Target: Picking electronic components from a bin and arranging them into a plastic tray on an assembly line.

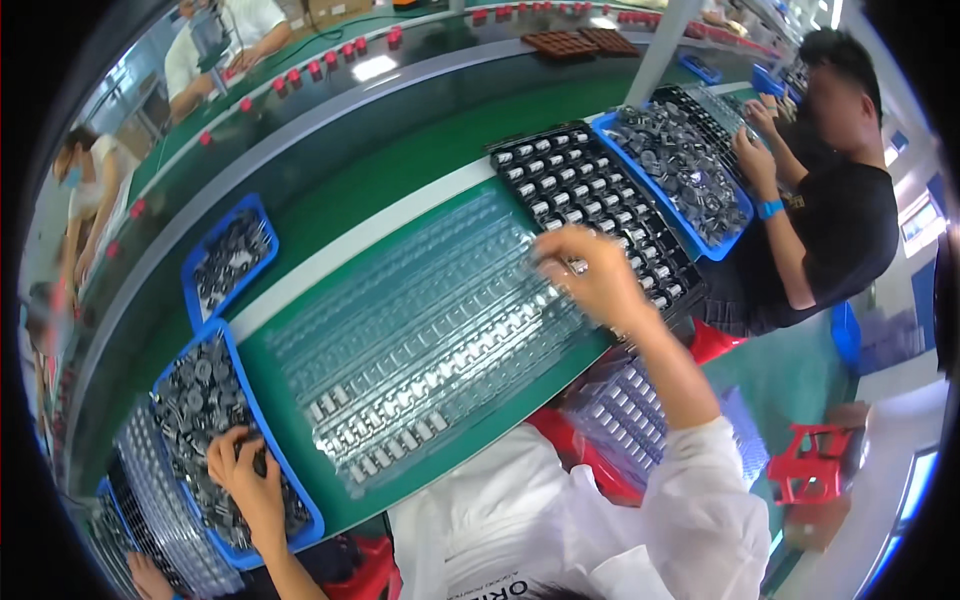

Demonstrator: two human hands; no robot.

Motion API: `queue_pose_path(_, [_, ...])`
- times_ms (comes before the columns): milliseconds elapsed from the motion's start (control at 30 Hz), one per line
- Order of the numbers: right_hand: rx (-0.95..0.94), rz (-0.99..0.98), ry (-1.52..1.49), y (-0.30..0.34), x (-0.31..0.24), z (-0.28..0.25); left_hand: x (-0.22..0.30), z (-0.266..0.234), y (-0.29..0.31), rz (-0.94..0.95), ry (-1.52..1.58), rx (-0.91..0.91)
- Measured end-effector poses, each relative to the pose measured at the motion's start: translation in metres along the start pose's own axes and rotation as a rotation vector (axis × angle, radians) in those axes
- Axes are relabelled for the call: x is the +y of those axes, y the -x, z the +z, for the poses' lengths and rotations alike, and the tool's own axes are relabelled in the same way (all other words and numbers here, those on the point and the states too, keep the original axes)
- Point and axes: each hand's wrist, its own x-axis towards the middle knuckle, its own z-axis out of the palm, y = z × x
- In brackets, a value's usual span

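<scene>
My left hand (243, 478) is inside a blue bin (262, 420) heaped with small dark grey parts (205, 395). Its fingers are curled around a dark part (261, 462). Over the right end of a clear plastic tray (400, 300), beside a black tray (640, 215), my right hand (600, 285) pinches a small silver part (577, 266); its exact kind is too small to make out. Silver cylindrical pieces (400, 445) sit in the near rows of the clear tray. Rows of similar silver-and-black pieces fill the black tray.
A smaller blue bin (232, 258) stands beyond the left bin, and another full blue bin (680, 180) is at the right. A co-worker (840, 190) in black works there. Behind the white rail runs a green conveyor (380, 150). A red stool (812, 465) stands on the floor.
</scene>
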Motion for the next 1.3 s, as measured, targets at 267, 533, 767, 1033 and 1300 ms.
queue_pose_path(267, [0.233,-0.042,0.365,-0.075,0.174,-0.098,0.004,0.0,-0.011,0.044,0.107,0.227])
queue_pose_path(533, [-0.05,-0.092,0.279,-0.129,0.222,-0.069,-0.008,-0.004,0.005,-0.275,0.613,0.231])
queue_pose_path(767, [-0.068,-0.127,0.703,-0.121,0.249,-0.098,0.041,-0.011,-0.016,-0.266,0.837,0.203])
queue_pose_path(1033, [-0.45,-0.302,-0.143,-0.019,-0.065,0.113,0.084,0.018,0.017,-0.396,1.286,0.049])
queue_pose_path(1300, [-0.272,-0.391,-0.052,0.021,-0.121,0.186,0.11,0.041,0.021,-0.314,1.106,0.148])
